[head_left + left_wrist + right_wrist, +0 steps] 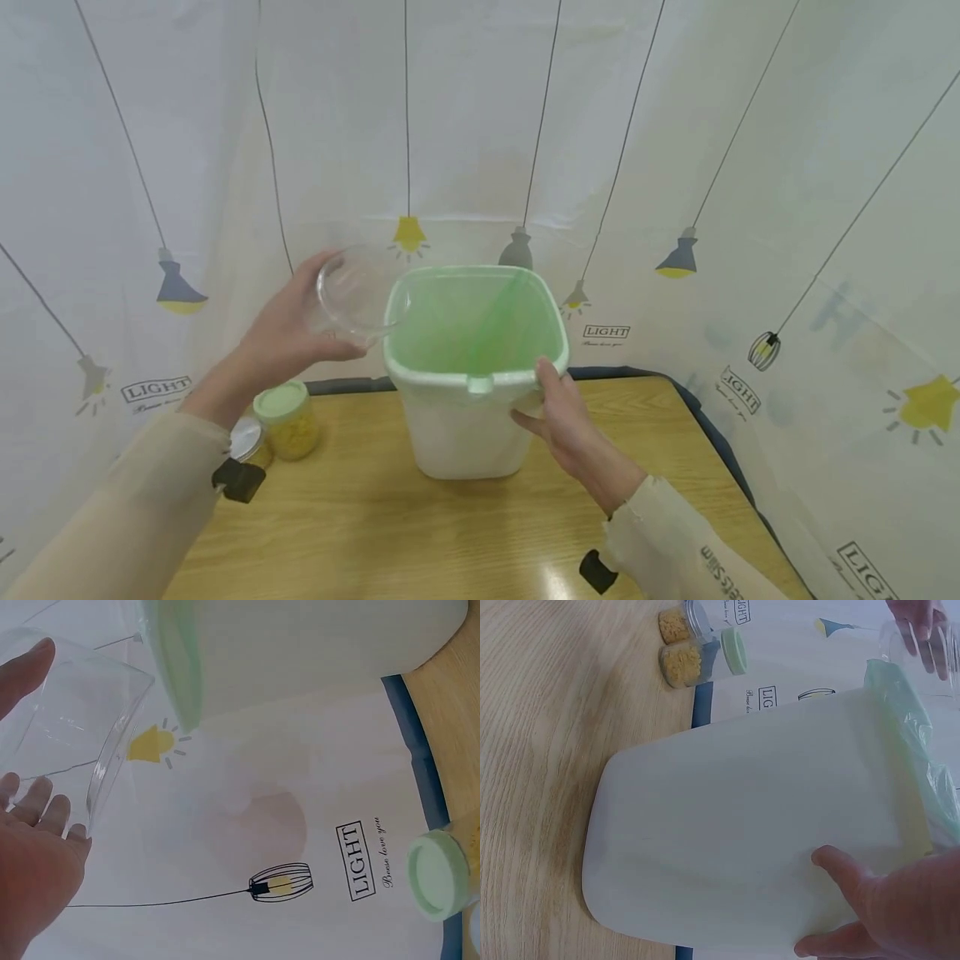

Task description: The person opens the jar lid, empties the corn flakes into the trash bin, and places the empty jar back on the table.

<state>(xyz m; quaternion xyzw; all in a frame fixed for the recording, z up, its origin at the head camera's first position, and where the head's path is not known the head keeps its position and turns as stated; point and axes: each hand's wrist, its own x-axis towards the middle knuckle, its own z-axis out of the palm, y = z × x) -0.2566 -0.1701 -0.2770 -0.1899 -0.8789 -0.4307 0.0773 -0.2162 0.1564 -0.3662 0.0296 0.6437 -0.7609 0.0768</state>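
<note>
Bin (468, 433), white with a green liner (457, 321), stands upright on a wooden table (360, 500). At its nine o'clock in the head view, the left hand (281, 321) grips a clear container (363, 287), fingers curled round it, raised beside the rim; whether the two touch is hard to judge. The right hand (572, 421) grips the rim between four and five o'clock. A green-lidded jar (294, 425) and silver-lidded jar (246, 439) stand at eight o'clock.

I log remotely: left hand (288, 317) raised, thumb (341, 347) opposite fingers (54, 815), gripping; right hand (567, 421) lower, also gripping; both forearms (142, 492) extended.
</note>
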